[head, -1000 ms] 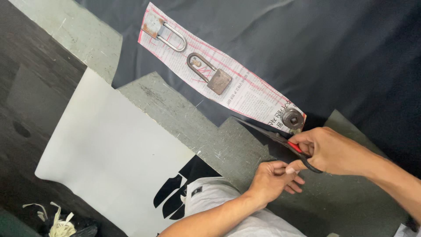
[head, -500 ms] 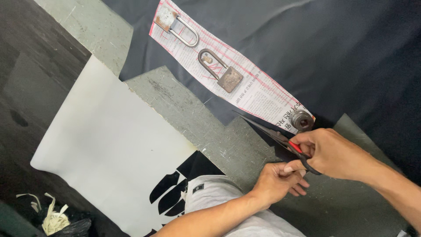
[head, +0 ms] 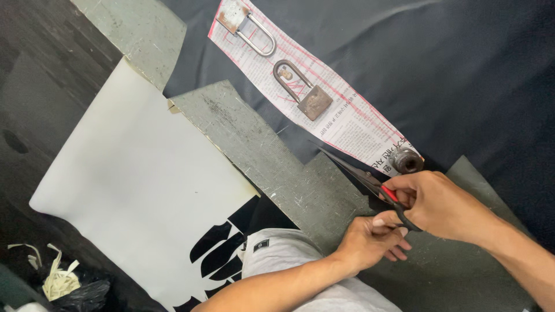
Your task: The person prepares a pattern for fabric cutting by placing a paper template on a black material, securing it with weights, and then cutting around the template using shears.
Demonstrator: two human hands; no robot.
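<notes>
Nearest to me, my left hand [head: 370, 240] rests on the grey cutting board [head: 272, 159], fingers curled loosely and pinching nothing I can make out; the fingertips sit just under the scissors' handle, steadying the spot beside the cut. Just beyond it, my right hand [head: 439, 205] is clenched around the scissors [head: 370, 182], fingers through the dark loops with a red patch showing at the pivot. The blades point up and left, their tips lying over the edge where the dark fabric [head: 433, 75] meets the board.

I judge the step in hand to be cutting the fabric along the paper strip [head: 341, 110], with the blades parted at the strip's near end. The next stroke, as I read it, calls for keeping the blades just outside the paper's red-lined edge while the left fingers stay clear of the blade line.

Farther off, the strip runs diagonally away, pinned down by a small round metal weight [head: 406, 160] just above my right knuckles, a rusty padlock [head: 303, 92] midway, and a second padlock [head: 245, 23] at the far end. To the left lies a white sheet [head: 133, 185] with black shapes, and paper scraps [head: 58, 277] in the corner.
</notes>
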